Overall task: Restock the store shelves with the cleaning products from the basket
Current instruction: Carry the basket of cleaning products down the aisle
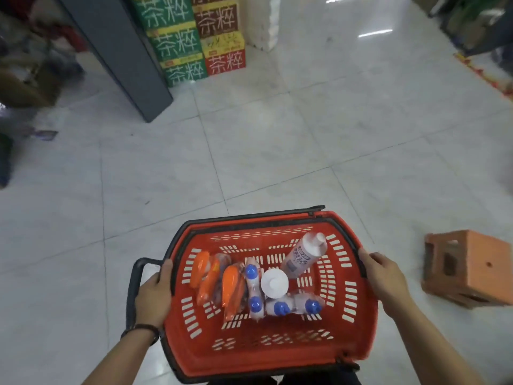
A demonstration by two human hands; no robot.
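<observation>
Here: red basket [277, 354] w/ cleaning bottles [304, 255] inside, above tiled floor [277, 151]; L hand [152, 298] & R hand [385, 282], fingers clamped on opp. side rims.

The red slotted plastic basket [249, 359] looks smooth and faintly matt, and its black plastic handles [131, 295] duller. Inside, the orange-capped bottles [211, 279] and blue-capped white bottles [254, 290] are wrapped in shiny clear film. The white labelled plastic bottle [304, 255] is smooth. The pale tiled floor [277, 148] is glossy and mirrors lights. The printed cardboard cartons [188, 37] look matt.
</observation>
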